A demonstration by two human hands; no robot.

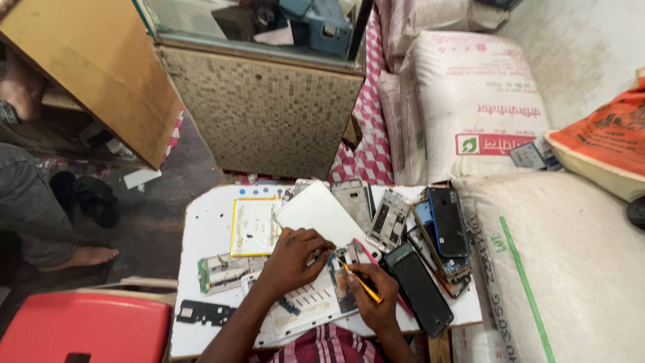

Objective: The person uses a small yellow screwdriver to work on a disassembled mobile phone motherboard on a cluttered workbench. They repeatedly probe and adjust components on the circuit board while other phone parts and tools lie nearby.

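My left hand [292, 259] presses down on an opened phone body [339, 279] lying on a small white table [208, 235]. My right hand [369, 296] grips a thin yellow-handled screwdriver [359, 282], its tip on the phone's circuit board. A white back cover [319, 212] lies just behind my left hand. A pink tool [366, 252] rests beside the phone.
Several dismantled phones, frames and screens [430, 235] crowd the table's right side; a yellow-edged panel [254, 225] and metal frames [222, 272] lie at left. White sacks [557, 269] stand right, a red stool [84, 329] lower left, a cabinet [262, 114] behind. A person's bare foot [87, 255] rests at left.
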